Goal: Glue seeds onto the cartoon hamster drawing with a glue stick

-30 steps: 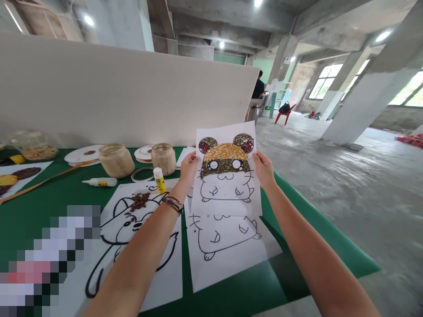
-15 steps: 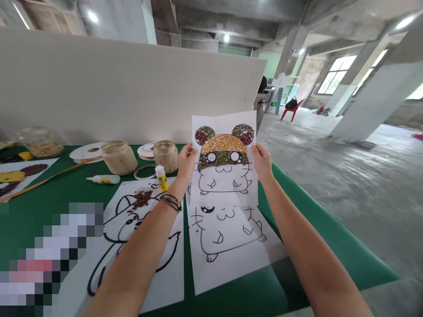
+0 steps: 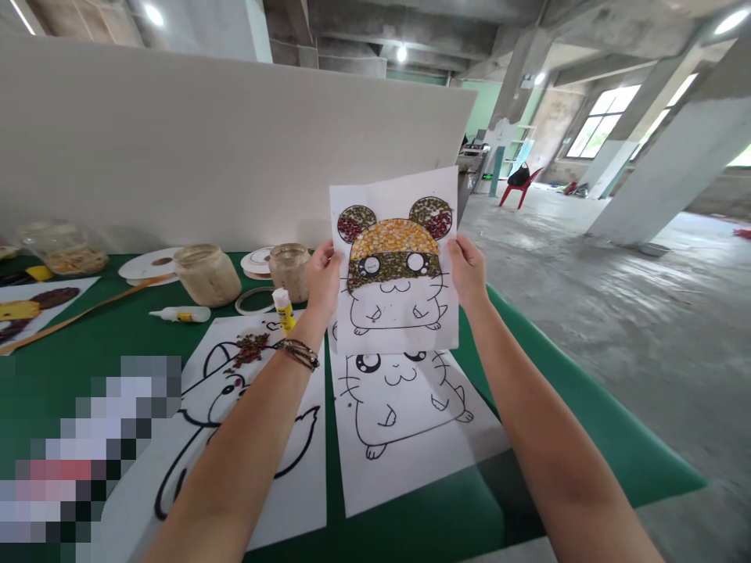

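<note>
In the head view, the left hand [image 3: 324, 274] and the right hand [image 3: 468, 270] grasp a white sheet [image 3: 394, 266] by its two side edges, with thumbs on the front. The sheet is lifted above the table and stands almost upright, facing the wearer. On it is a hamster drawn in black line. Its ears are filled with green and dark red grains, the top of the head with yellow ones, and the band around the eyes with green ones. The cheeks and the body are plain white.

Below it, a larger paper [image 3: 404, 438] with a similar hamster, only in outline, lies on the green tabletop [image 3: 563, 414]. To its left lies a fox-like drawing [image 3: 299, 446], which carries a small heap of reddish-brown pieces [image 3: 251, 348]. Near the top edge of this drawing stands a yellow glue stick [image 3: 284, 311]. Behind are two jars [image 3: 206, 275] and a white panel [image 3: 235, 148]. At the right, the room shows a grey floor [image 3: 645, 313], a red chair [image 3: 519, 189] and bright windows [image 3: 604, 121].
</note>
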A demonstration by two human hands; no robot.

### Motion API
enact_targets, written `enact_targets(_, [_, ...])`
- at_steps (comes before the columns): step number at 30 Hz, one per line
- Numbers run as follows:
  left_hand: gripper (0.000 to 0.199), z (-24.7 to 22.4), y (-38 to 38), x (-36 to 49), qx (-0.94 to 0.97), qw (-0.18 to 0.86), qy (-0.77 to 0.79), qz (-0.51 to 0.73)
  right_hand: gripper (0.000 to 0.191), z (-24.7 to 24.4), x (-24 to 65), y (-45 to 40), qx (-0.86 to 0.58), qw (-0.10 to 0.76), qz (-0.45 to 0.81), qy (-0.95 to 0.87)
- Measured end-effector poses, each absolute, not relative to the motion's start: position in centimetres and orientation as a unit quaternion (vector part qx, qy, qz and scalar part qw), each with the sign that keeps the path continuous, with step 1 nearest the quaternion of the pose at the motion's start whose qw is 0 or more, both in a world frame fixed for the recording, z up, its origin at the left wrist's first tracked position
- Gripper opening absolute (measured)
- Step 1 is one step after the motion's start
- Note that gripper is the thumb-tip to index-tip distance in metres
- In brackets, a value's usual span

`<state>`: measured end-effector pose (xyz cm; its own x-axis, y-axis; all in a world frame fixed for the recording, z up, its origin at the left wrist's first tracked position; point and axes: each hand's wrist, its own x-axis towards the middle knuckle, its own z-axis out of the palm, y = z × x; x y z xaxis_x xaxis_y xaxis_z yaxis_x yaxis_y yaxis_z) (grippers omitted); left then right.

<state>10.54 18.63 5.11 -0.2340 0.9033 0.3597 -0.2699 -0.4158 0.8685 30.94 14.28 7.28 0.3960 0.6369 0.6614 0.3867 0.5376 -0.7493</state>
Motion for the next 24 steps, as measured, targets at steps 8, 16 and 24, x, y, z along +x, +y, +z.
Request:
enact_targets(8, [0.025,6.0,18.4,10.3,0.457,0.406,0.32,0.724,0.021,8.5,30.6,13.7,-0.445,0.693,0.036,-0.566])
enact_targets(16, [0.022,6.0,18.5,10.2,0.458,0.385,0.303,0.742,0.017,8.7,30.4,13.8,-0.421,0.705,0.012,-0.571])
enact_targets(24, [0.023,6.1,18.7,10.0,0.463,0.374,0.309,0.742,0.013,8.8,30.3,13.8,-0.408,0.724,0.046,-0.555])
